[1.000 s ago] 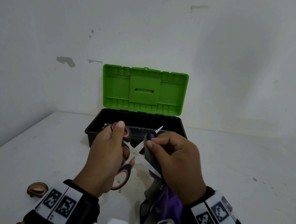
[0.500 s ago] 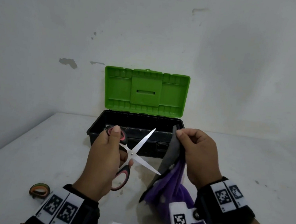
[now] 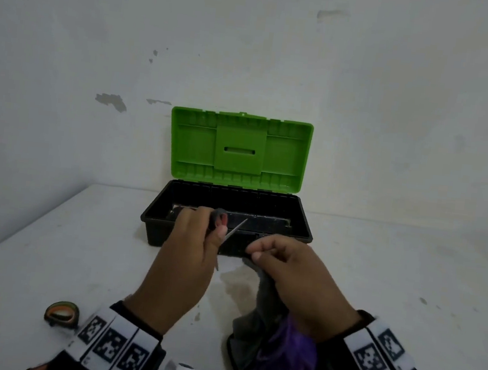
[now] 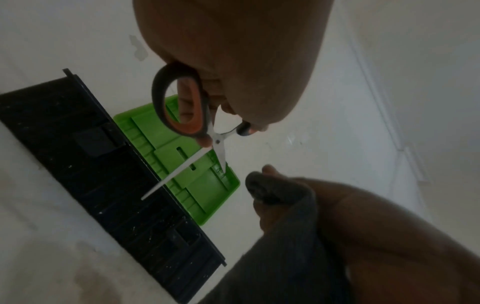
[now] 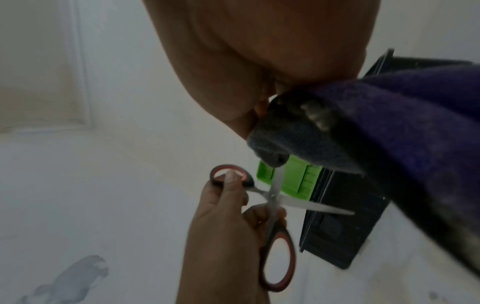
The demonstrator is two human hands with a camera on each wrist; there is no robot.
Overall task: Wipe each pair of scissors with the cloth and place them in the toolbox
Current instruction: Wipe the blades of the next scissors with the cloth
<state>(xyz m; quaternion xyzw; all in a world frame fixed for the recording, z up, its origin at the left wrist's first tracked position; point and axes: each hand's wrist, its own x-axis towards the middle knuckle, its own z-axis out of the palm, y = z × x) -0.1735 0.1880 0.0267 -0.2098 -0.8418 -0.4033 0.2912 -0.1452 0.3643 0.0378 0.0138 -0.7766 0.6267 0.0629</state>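
My left hand (image 3: 217,228) grips a pair of scissors (image 3: 233,229) with black and red handles just in front of the toolbox, blades spread apart. The scissors (image 4: 182,107) and their crossed blades (image 5: 275,197) also show in both wrist views. My right hand (image 3: 255,251) pinches a grey and purple cloth (image 3: 264,322) to the right of the scissors. The pinched corner of the cloth (image 5: 272,152) sits at the tip of one blade; I cannot tell whether they touch. The toolbox (image 3: 302,221) has a black base and a raised green lid (image 3: 237,148).
Another scissors handle (image 3: 61,313), orange and green, lies on the white table (image 3: 392,276) at the near left beside my left wrist. A white wall stands close behind the toolbox. A damp stain marks the table under my hands.
My right hand has brought the cloth down and left, back to the scissors. My left hand has turned the scissors, so less of the handles and blades shows from above.
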